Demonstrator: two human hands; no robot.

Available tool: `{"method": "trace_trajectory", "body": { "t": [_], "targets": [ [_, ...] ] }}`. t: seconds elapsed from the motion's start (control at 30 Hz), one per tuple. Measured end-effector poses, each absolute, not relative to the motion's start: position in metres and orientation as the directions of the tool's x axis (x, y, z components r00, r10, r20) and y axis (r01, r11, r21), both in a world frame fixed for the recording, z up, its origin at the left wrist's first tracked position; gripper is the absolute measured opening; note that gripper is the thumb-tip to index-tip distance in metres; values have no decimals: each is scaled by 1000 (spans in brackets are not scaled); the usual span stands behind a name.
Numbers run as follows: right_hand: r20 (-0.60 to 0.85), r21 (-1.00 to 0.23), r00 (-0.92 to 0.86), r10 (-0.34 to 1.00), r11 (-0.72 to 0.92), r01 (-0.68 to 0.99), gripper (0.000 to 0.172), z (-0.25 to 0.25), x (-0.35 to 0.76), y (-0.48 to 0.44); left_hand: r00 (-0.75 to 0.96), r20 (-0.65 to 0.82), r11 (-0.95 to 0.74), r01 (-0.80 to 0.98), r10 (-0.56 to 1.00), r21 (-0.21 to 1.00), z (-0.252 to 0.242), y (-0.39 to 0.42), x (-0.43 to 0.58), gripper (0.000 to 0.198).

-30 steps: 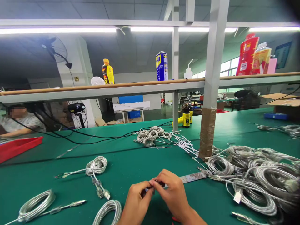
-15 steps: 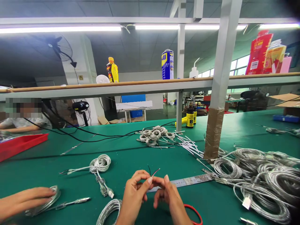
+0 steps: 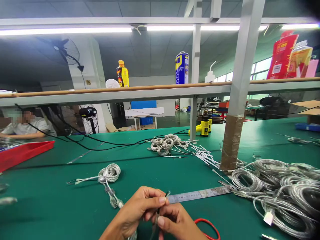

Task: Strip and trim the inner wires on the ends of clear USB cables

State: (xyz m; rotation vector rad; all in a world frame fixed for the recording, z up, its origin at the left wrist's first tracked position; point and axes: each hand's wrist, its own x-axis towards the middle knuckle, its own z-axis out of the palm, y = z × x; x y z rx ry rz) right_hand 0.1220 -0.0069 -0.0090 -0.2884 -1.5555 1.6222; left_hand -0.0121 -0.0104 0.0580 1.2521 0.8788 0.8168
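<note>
Both hands meet low in the middle, over the green tabletop. My left hand (image 3: 143, 206) pinches the thin stripped end of a cable (image 3: 168, 193) between thumb and forefinger; a dark wire tip pokes out above the fingers. Just below, my right hand (image 3: 177, 218) grips the same cable, thumb pressed against the fingers. Most of this cable is covered by the fingers, and its lower part is blurred. Part of a coiled clear cable (image 3: 133, 235) shows beneath my left wrist. A steel ruler (image 3: 200, 194) lies right behind the hands. A red loop handle (image 3: 208, 226) sits beside my right wrist.
A tied USB cable coil (image 3: 110, 173) lies to the left. Heaped cable coils (image 3: 282, 186) fill the right side. Smaller coils (image 3: 165, 145) and white strips (image 3: 205, 155) lie farther back. A taped post (image 3: 232, 143) rises from the table. One person (image 3: 32, 125) sits behind a red tray (image 3: 27, 151).
My right hand has closed from loosely spread fingers onto the cable. The wires have tilted and sunk between the fingers. Another hand with a coil at the left has gone; blurred cable ends show there.
</note>
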Motion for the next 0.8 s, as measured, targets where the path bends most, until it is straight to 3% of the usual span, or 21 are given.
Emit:
{"method": "trace_trajectory", "body": {
  "t": [0.1, 0.27, 0.47, 0.57, 0.67, 0.8],
  "targets": [
    [358, -912, -636, 684, 110, -396, 34, -13, 123, -4, 415, -103, 132, -41, 904, 990, 55, -11, -8, 22],
    [361, -912, -540, 761, 165, -376, 30, -15, 125, 0, 230, 42, -28, -65, 972, 997, 51, -13, 6, 25],
    [293, -956, -419, 860, 247, -162, 21, -10, 135, -3, 79, 150, -139, -130, 986, 982, 40, -17, 17, 27],
    [331, -941, -353, 875, 281, -187, 17, 5, 142, -3, 62, 236, -220, -196, 970, 956, 36, -18, 20, 24],
    [348, -926, -248, 904, 290, -243, 24, 18, 148, -1, 41, 252, -242, -175, 967, 954, 36, -19, 21, 24],
    [391, -919, -160, 907, 375, -122, 24, 26, 150, 1, 73, 265, -258, -94, 961, 961, 36, -19, 21, 25]
  ]
}}
